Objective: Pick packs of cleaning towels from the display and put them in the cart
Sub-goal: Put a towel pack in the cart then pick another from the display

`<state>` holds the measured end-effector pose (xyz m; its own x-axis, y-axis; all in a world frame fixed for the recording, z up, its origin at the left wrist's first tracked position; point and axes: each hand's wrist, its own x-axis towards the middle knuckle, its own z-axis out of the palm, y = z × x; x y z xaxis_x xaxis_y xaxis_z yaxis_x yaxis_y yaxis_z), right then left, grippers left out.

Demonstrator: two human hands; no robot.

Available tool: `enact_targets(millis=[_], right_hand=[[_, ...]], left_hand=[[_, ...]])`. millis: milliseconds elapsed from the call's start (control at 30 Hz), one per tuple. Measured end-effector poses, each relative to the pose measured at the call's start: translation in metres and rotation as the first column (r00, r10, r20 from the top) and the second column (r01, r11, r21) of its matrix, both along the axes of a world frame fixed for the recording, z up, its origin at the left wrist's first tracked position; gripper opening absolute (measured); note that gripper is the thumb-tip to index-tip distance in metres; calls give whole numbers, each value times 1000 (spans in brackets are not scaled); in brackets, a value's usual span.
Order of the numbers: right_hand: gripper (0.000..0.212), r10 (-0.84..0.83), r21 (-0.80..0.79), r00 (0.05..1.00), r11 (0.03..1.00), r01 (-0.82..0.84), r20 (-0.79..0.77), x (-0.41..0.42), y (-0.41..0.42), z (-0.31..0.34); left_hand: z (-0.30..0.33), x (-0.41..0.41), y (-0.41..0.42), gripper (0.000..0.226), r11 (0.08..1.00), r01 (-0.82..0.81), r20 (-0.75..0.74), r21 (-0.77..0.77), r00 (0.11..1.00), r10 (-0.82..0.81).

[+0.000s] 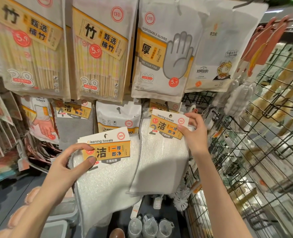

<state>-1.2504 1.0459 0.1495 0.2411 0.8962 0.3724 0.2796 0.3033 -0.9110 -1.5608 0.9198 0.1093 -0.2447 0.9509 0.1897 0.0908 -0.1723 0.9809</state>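
Observation:
I have a pack of white cleaning towels in each hand. My left hand (68, 167) pinches the orange-and-white header card of the nearer towel pack (106, 179), thumb on the card front; its cloth hangs down in front of the display. My right hand (194, 133) pinches the right corner of the second towel pack's (161, 157) card, up against the display at the peg. A further cleaning-towel card (161, 104) hangs just behind it. No cart is recognisable in view.
Above hang chopstick packs (97, 48) and disposable-glove packs (161, 54). Grey cloth packs (73, 121) and another pouch (118, 117) hang to the left of the towels. A black wire grid rack (255, 152) with brushes fills the right. Glass cups (149, 227) stand below.

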Motion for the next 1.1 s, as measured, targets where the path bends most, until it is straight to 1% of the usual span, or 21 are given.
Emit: enact_targets(millis=[133,267,433,633,700,800,900,1000,1067,1100], right_hand=[[41,3,-3,1000,1000,-3,2,-4,10,-3],[38,6,28,999,1000,-7,52,-6,19,-2],[30,-89,79,984,994,78,155,-11,35,-1],[23,-199,105,932,979,175,302,-18,62,-2],[21,-211,105,928,977,188,307,-20,70,-2],[19,-237,110,925,971,213,296,-21,77,-2],[19,-244,116,921,969,219,305,-22,81,-4],[21,-300,135,870,954,269,390,-23,81,-2],[29,-342,149,806,939,310,482,-22,81,-3],[33,-356,155,789,934,323,501,-21,79,-3]], left_hand=[[3,-7,-4,27,1000,-20,6,-3,1000,20],[7,-7,-6,28,999,-23,17,22,1000,22],[6,-4,-1,27,1000,-10,24,29,1000,9],[7,6,2,30,999,13,40,37,999,-15],[6,8,4,29,999,15,54,31,998,-17],[7,12,5,29,999,17,23,39,1000,-18],[9,15,7,32,999,28,22,43,999,-29],[9,16,8,33,998,33,15,49,999,-34],[7,17,8,34,997,52,29,53,998,-54],[7,18,8,33,997,57,38,55,998,-59]])
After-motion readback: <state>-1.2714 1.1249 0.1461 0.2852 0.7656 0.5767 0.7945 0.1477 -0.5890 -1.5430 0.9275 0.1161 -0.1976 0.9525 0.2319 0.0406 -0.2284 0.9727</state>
